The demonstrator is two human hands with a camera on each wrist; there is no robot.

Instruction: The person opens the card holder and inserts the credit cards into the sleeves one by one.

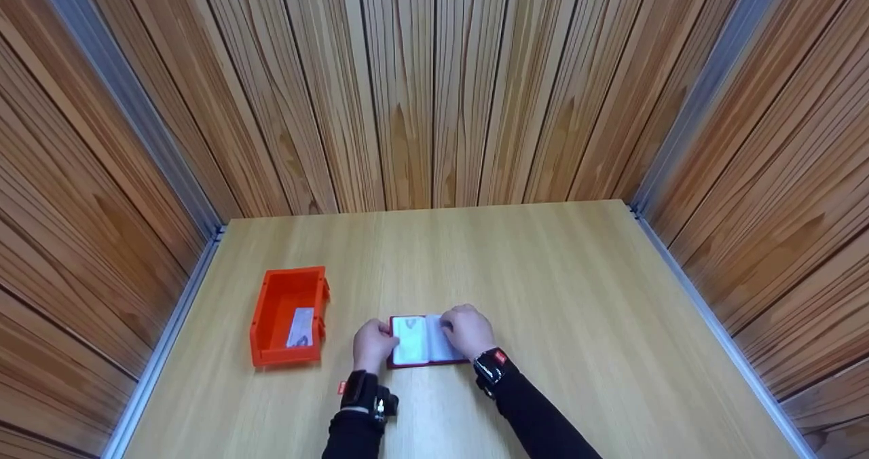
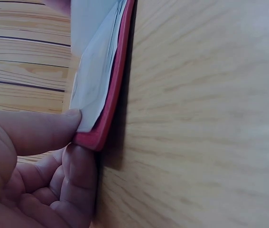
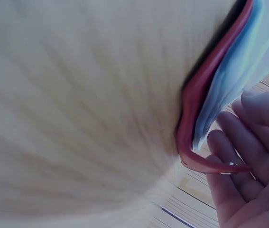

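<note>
A red card holder (image 1: 410, 350) with clear plastic sleeves lies spread open on the table between both hands. At its left edge, the left hand (image 1: 373, 345) pinches the red cover and sleeves, thumb on top and curled fingers beneath, plain in the left wrist view. The right hand (image 1: 470, 331) holds the right side, its thumb at the sleeves (image 3: 229, 71). In the right wrist view a red closing strap (image 3: 215, 166) with small metal bits bends up against its curled fingers. A pale card with a small picture shows in the left sleeve.
An orange plastic bin (image 1: 285, 358) stands left of the hands, with a whitish card (image 1: 301, 326) inside. Wood-plank walls (image 1: 407, 92) and metal rails (image 1: 719, 337) border the light wooden table (image 1: 543, 276).
</note>
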